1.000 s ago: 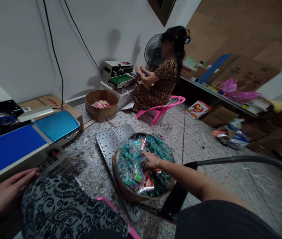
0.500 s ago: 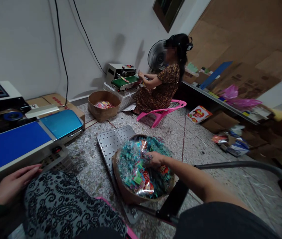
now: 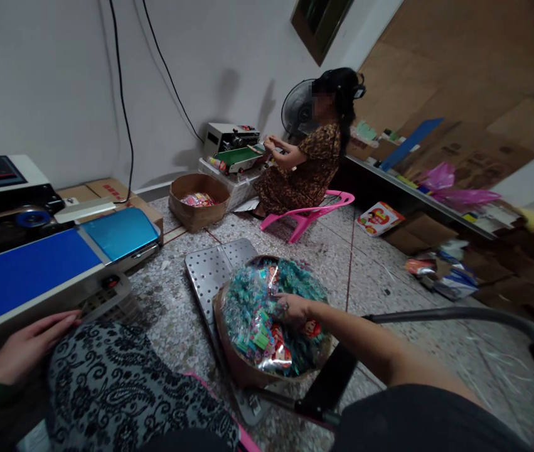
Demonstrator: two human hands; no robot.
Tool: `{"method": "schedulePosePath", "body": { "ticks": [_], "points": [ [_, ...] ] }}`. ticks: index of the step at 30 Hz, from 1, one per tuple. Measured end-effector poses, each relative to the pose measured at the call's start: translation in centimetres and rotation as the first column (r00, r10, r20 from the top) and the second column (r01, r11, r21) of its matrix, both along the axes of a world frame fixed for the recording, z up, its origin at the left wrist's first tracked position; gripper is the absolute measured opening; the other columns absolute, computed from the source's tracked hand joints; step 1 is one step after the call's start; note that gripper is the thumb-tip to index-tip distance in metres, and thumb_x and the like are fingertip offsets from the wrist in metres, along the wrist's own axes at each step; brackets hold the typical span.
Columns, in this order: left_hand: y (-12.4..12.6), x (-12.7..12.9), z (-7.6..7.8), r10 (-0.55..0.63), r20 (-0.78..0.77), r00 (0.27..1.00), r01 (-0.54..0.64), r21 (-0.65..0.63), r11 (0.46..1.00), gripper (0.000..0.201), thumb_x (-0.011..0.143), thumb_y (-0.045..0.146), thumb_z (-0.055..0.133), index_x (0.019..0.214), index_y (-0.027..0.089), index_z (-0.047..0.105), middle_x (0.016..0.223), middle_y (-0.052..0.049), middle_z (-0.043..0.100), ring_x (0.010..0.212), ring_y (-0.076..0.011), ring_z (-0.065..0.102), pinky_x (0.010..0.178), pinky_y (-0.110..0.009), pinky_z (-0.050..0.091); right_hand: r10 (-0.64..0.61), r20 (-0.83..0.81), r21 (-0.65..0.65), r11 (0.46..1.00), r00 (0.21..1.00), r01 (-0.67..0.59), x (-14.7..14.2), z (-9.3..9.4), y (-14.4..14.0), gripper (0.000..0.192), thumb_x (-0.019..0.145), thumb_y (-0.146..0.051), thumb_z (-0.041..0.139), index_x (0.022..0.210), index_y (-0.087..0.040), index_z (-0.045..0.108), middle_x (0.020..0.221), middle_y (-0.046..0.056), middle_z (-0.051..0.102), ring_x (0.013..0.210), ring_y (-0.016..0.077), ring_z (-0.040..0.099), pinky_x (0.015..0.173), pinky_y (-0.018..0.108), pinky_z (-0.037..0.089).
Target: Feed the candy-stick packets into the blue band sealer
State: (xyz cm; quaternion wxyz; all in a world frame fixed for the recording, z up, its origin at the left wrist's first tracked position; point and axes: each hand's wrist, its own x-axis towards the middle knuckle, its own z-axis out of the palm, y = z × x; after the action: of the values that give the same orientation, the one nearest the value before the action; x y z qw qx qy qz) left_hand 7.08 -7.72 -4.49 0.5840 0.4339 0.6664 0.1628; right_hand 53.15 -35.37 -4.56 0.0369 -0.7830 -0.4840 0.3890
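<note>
**Right hand in the packet basket, left hand at the sealing machine**

Head view: the right hand (image 3: 296, 307) reaches into the round basket (image 3: 241, 370) on the floor, which is heaped with small clear packets (image 3: 252, 314) of teal and red contents. Its fingers (image 3: 283, 308) curl down into the heap and press on the packets; whether they actually grip one cannot be told. The basket sits partly on a perforated metal plate (image 3: 210, 270), just in front of the person's patterned knee (image 3: 120, 389).

Left of the basket, the left hand (image 3: 31, 342) lies flat with fingers loosely spread against the edge of the sealing machine (image 3: 26, 276) with its blue belt, holding nothing.

Beyond the basket, well apart, a co-worker (image 3: 307, 163) sits on a pink chair (image 3: 311, 213) at a second sealer (image 3: 233, 147), with a cardboard box (image 3: 198, 201) of packets beside it.
</note>
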Motion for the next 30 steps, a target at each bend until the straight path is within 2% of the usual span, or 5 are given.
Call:
{"method": "schedulePosePath", "body": {
  "ticks": [4,7,15,23,30],
  "points": [
    [-0.3,0.2,0.5,0.032,0.019,0.999,-0.032,0.000,0.999,0.014,0.046,0.031,0.063,0.059,0.026,0.065,0.060,0.003,0.069,0.077,-0.0212,0.062,0.052,-0.023,0.049,-0.030,0.095,0.141,0.990,0.995,0.016,-1.1,-1.0,-0.7,0.055,0.054,-0.032,0.070,0.105,-0.017,0.056,0.104,0.007,0.058,0.096,0.0246,0.052,0.086,0.034,0.041],
    [-0.2,0.1,0.3,0.017,0.002,1.000,-0.017,0.005,1.000,0.019,0.043,0.032,0.065,0.061,0.026,0.066,0.061,0.004,0.069,0.080,-0.0206,0.062,0.053,-0.021,0.049,0.050,0.221,0.184,0.979,0.974,-0.092,-1.0,-1.3,-1.2,0.048,0.055,-0.035,0.070,0.097,-0.016,0.059,0.101,0.010,0.057,0.096,0.0272,0.051,0.086,0.037,0.039],
    [0.4,-0.7,-1.6,-0.042,-0.005,0.999,0.042,0.051,0.998,0.027,0.037,0.037,0.070,0.062,0.028,0.067,0.066,0.004,0.070,0.087,-0.0241,0.061,0.058,-0.025,0.049,-0.059,0.045,-0.001,0.998,0.997,0.059,0.1,-1.3,-0.5,0.032,0.055,-0.021,0.064,0.087,-0.020,0.062,0.077,-0.002,0.063,0.074,0.0176,0.057,0.068,0.024,0.044],
    [-0.1,0.1,-0.1,-0.008,-0.028,1.000,0.009,0.022,1.000,0.021,0.046,0.033,0.064,0.065,0.024,0.067,0.067,0.003,0.070,0.089,-0.0209,0.059,0.058,-0.020,0.048,-0.226,-0.065,-0.119,0.969,0.972,0.217,4.4,2.0,1.3,0.019,0.044,-0.017,0.066,0.062,-0.015,0.060,0.059,-0.002,0.058,0.060,0.0164,0.054,0.056,0.024,0.044],
    [-0.2,0.3,0.2,0.022,-0.030,0.999,-0.021,0.015,1.000,0.019,0.047,0.034,0.064,0.063,0.025,0.065,0.060,0.003,0.069,0.082,-0.0220,0.061,0.060,-0.024,0.049,-0.382,-0.227,-0.171,0.921,0.896,0.349,4.9,4.6,1.0,0.021,0.046,-0.023,0.064,0.064,-0.015,0.057,0.062,-0.001,0.061,0.058,0.0161,0.058,0.057,0.025,0.047]
  ]
}}
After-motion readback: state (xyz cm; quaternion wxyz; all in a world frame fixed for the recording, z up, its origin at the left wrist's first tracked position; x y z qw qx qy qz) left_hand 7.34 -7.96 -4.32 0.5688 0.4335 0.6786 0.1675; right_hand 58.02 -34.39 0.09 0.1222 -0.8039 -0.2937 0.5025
